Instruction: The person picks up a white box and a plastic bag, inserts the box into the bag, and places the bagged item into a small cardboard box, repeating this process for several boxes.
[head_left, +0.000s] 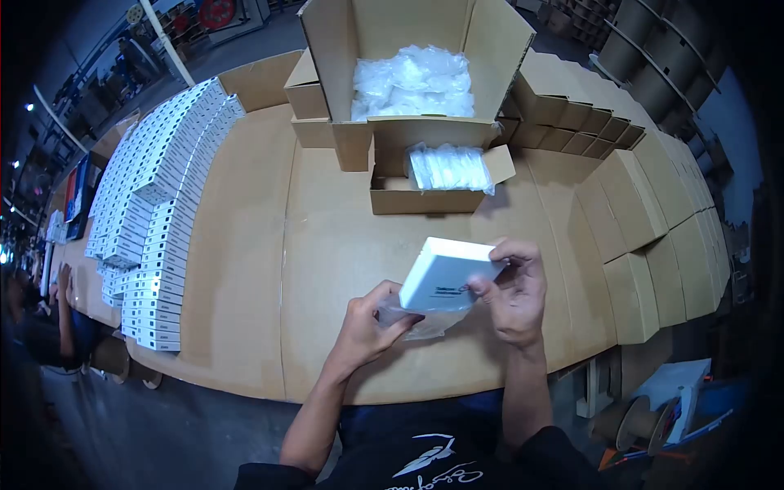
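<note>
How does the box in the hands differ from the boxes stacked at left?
The held box is tilted; the stacked boxes lie on the table. The held box is alone, a clear bag under it; the stacked boxes form rows. Both are white.

We hold a small white box [441,273] tilted above the worktop [327,245], dark print along its lower edge, our right hand [510,298] gripping its side. Just beneath it, our left hand [367,322] pinches a crumpled clear plastic bag [429,324].
</note>
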Tool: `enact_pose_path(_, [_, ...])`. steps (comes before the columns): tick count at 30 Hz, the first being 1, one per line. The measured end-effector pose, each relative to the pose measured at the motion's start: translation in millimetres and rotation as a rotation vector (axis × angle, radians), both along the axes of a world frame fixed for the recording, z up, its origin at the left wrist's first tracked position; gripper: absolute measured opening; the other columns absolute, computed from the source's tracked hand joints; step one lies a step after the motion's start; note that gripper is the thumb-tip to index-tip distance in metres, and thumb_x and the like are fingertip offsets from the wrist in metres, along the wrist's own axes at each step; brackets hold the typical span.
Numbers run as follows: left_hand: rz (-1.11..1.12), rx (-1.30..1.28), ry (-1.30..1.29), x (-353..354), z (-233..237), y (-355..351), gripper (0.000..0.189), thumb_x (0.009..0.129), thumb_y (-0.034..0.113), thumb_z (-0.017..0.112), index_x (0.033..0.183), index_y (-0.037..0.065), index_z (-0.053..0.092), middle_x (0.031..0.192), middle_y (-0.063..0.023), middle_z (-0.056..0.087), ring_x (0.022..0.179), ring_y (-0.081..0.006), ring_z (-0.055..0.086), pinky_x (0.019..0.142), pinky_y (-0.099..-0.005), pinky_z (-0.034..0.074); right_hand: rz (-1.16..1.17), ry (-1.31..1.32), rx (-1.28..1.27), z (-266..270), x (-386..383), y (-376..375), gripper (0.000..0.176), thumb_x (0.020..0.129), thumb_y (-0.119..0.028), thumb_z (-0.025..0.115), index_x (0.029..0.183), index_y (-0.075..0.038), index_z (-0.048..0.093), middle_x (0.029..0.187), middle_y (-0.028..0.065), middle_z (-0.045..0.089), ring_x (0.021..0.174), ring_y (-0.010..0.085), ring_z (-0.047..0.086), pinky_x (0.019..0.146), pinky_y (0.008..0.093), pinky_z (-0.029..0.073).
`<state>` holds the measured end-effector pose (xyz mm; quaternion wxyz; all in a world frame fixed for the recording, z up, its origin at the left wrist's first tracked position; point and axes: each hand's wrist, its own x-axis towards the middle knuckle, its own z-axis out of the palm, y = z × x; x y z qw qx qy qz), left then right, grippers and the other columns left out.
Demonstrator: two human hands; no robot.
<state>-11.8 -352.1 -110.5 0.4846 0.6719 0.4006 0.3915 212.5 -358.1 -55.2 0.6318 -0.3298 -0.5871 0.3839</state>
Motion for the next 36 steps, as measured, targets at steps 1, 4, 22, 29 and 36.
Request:
enact_pose_path(1, [-0.005, -0.030, -0.003, -0.1, 1.0, -0.8, 0.031, 0.084, 0.005, 0.083, 0.110, -0.001, 0.067, 0.098, -0.0116, 0.077, 0.092, -0.0175, 0.073, 0.082, -0.0313, 0.057, 0.008, -0.013, 0.005, 0.6, 4.9, 1.5, 0.036, 0.090, 0.005, 0.074, 0.117, -0.004, 0.052, 0.105, 0.0075, 0.055, 0.092, 0.0134, 0.052, 0.086, 0.0281, 0.046])
enact_pose_path(4, [-0.016, -0.039, 0.008, 1.2, -0.8, -1.5, 0.029, 0.084, 0.005, 0.084, 0.107, 0.000, 0.066, 0.096, -0.0094, 0.076, 0.092, -0.0130, 0.071, 0.083, -0.0298, 0.057, 0.049, -0.060, 0.025, 6.7, 8.0, 5.2, 0.030, 0.091, 0.006, 0.073, 0.115, -0.003, 0.058, 0.101, 0.0074, 0.057, 0.090, 0.0140, 0.054, 0.083, 0.0290, 0.047])
enact_pose_path(22, [0.120, -0.091, -0.115, 12.2, -2.6, -8.4, 0.058, 0.080, 0.007, 0.086, 0.131, -0.002, 0.060, 0.109, -0.0156, 0.076, 0.100, -0.0175, 0.073, 0.089, -0.0332, 0.059, -0.078, -0.436, 0.016, 20.8, -13.6, 20.0, 0.035, 0.081, 0.012, 0.064, 0.105, -0.007, 0.081, 0.094, 0.0094, 0.058, 0.083, 0.0198, 0.059, 0.073, 0.0312, 0.051])
enact_pose_path(29, [0.098, -0.153, -0.165, 12.0, -7.5, -6.8, 0.058, 0.081, 0.005, 0.085, 0.132, -0.003, 0.058, 0.113, -0.0128, 0.072, 0.104, -0.0165, 0.070, 0.094, -0.0326, 0.057, -0.083, -0.353, -0.011, 26.8, -16.5, 20.4, 0.036, 0.079, 0.004, 0.075, 0.113, -0.008, 0.078, 0.104, 0.0108, 0.061, 0.096, 0.0224, 0.062, 0.084, 0.0346, 0.053])
enact_pose_path(36, [0.052, -0.280, -0.331, 9.1, 1.1, -6.8, 0.059, 0.082, 0.005, 0.085, 0.132, -0.004, 0.056, 0.120, -0.0122, 0.069, 0.109, -0.0176, 0.067, 0.097, -0.0333, 0.055, 0.016, -0.443, 0.015, 9.8, -10.2, 21.0, 0.054, 0.067, -0.004, 0.090, 0.119, -0.011, 0.076, 0.113, 0.0098, 0.061, 0.106, 0.0265, 0.065, 0.092, 0.0373, 0.055])
